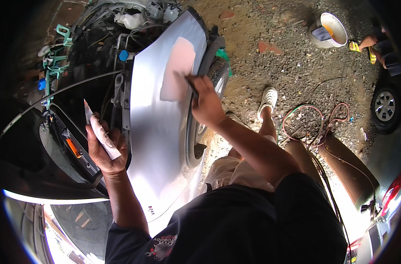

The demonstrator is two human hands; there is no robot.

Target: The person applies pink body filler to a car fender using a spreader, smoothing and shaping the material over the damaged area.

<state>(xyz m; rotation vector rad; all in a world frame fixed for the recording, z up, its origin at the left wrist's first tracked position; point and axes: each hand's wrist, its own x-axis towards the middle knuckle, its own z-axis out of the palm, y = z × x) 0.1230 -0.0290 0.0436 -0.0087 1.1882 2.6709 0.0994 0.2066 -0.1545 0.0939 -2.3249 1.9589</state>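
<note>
A silver car fender (149, 119) lies in front of me, with a smooth pale pink patch of body filler (179, 61) on its upper part. My right hand (208, 103) is closed around a dark, thin-edged spreader (192, 86). The spreader's edge is at the lower right side of the patch, seemingly touching it. My left hand (107, 154), palm up beside the open engine bay, grips a narrow flat plate (113, 152). Thick pinkish-white filler (102, 134) is heaped along that plate. The far ends of my left fingers are partly hidden behind it.
The open engine bay (99, 48) has hoses and a blue cap (123, 55). A pale bucket (334, 28) stands on gravel at the far right, near another person's sandalled feet (363, 46). Coiled hoses (304, 110) lie on my right, beside another car's wheel (385, 106).
</note>
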